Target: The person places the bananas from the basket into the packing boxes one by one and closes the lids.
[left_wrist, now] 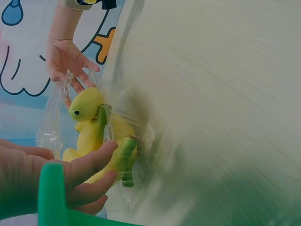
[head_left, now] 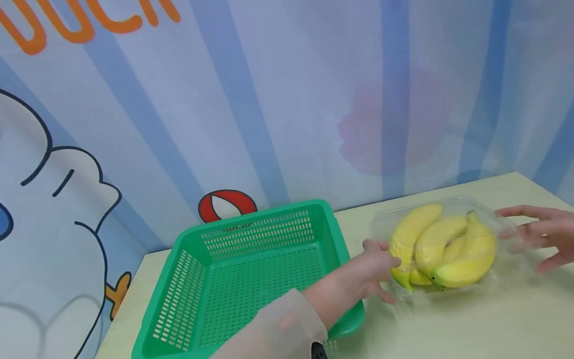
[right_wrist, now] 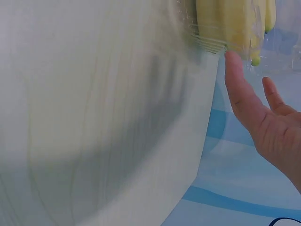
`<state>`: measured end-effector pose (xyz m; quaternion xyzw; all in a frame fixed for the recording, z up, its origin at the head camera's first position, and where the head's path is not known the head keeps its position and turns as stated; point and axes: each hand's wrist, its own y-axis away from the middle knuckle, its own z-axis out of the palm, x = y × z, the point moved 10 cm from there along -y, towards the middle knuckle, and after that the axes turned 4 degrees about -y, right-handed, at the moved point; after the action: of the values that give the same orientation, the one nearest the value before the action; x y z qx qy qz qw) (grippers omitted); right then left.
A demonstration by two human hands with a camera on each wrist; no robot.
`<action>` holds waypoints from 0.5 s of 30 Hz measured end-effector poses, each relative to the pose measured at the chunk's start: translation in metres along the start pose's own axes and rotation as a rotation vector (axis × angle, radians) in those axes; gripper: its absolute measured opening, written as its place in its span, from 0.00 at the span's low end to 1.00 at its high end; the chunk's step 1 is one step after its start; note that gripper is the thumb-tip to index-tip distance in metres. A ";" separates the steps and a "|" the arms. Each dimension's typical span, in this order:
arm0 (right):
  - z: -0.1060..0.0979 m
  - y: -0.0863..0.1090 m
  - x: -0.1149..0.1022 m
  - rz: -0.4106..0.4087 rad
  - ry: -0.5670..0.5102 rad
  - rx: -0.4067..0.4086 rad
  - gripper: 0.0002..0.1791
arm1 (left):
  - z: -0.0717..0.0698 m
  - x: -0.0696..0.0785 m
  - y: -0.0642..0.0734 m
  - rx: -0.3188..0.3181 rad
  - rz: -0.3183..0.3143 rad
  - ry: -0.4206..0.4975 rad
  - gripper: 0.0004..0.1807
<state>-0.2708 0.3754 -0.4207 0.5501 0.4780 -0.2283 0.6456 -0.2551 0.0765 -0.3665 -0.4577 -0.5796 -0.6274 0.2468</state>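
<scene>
Several yellow bananas [head_left: 471, 264] with green tips lie in a clear plastic box [head_left: 385, 219] on the right part of the table. At the box's left side is my left hand [head_left: 374, 269], its fingers loosely extended along the wall; whether they touch it is hard to tell. My right hand [head_left: 547, 232] is at the opposite side with fingers spread. In the right wrist view, that hand's index fingertip [right_wrist: 231, 56] reaches the box's edge. The left wrist view shows the bananas [left_wrist: 94, 127] between both hands.
A green plastic basket [head_left: 336, 234] with perforated walls stands left of the box, its inside bare. My left forearm crosses over its right front rim. A cartoon-printed curtain [head_left: 291, 99] hangs behind the pale wooden table [head_left: 448, 329].
</scene>
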 end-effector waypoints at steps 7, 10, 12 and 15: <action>0.009 0.003 0.005 0.022 -0.074 -0.040 0.37 | 0.000 -0.007 -0.002 0.005 0.028 -0.008 0.17; 0.012 0.004 0.010 0.038 -0.074 -0.026 0.37 | 0.001 -0.009 -0.001 0.004 0.040 -0.021 0.19; 0.013 0.006 0.013 0.048 -0.071 -0.011 0.37 | 0.001 -0.010 0.001 0.008 0.041 -0.029 0.21; 0.014 0.007 0.013 0.050 -0.071 -0.014 0.34 | 0.002 -0.012 0.001 0.020 0.043 -0.024 0.24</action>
<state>-0.2542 0.3678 -0.4298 0.5488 0.4427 -0.2282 0.6714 -0.2483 0.0755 -0.3762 -0.4751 -0.5786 -0.6108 0.2579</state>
